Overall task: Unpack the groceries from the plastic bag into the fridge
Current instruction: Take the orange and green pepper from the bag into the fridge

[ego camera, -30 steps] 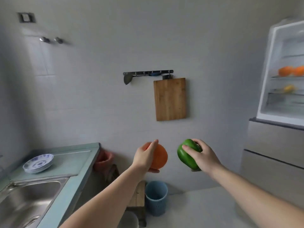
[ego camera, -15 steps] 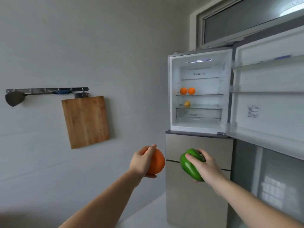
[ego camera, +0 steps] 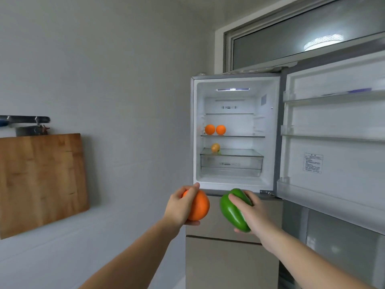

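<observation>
Your left hand is wrapped round an orange, thumb over the top and fingers cupping it from below. Your right hand grips a green pepper from its right side, fingers curled across it. The pepper's long axis runs tilted, its upper end leaning up and to the right, its lower end down by your palm. The orange is round, so it has no heading to mind.

Both hands hang level with each other, just below the open fridge. The compartment lies up and ahead of both grips. The left hand sits under its left edge, the right under its middle, so neither looks clearly nearer. Deeper in, two oranges rest side by side on the middle shelf, and a yellowish fruit sits on the glass shelf below; you'll likely have to lift to reach either.
</observation>
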Available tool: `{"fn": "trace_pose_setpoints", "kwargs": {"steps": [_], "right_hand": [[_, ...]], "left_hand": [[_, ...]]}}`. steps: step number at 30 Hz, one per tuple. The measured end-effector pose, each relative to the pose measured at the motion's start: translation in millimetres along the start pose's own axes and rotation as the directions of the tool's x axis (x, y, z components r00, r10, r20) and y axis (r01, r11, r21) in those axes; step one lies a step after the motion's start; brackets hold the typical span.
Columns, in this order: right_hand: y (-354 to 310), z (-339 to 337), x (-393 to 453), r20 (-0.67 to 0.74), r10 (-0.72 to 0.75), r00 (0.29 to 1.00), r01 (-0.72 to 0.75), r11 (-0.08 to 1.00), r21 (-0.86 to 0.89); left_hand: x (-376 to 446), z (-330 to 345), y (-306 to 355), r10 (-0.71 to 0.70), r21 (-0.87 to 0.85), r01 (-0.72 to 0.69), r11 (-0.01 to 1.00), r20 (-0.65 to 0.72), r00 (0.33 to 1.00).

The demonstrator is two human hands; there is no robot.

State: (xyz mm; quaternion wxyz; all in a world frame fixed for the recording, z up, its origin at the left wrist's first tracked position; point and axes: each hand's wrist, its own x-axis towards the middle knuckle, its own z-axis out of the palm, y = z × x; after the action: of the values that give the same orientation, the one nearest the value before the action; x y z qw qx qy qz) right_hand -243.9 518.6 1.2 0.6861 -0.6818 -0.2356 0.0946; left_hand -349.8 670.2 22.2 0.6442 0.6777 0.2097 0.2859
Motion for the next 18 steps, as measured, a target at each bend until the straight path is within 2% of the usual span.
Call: {"fn": "trace_pose_setpoints", "kwargs": {"steps": [6,13,18], "right_hand": [[0,18,69,-0.069,-0.034,0.997,0.031,0.998,-0.051],[18,12,179,-0.12,-0.062,0.991,0.054,0.996,-0.074],[29,-11,274,-0.108,-0.06,0.992,0.06,0.998,-0.003]], "left_hand": [[84,5,-4,0.006,-0.078,-0.003,0.997,0.038,0.999],[196,45,-15,0.083,-0.147,-0.071,0.987,0.081,0.993],[278,86,-11,0.154,-0.099,-0.146,0.984,0.084,0.984]]}}
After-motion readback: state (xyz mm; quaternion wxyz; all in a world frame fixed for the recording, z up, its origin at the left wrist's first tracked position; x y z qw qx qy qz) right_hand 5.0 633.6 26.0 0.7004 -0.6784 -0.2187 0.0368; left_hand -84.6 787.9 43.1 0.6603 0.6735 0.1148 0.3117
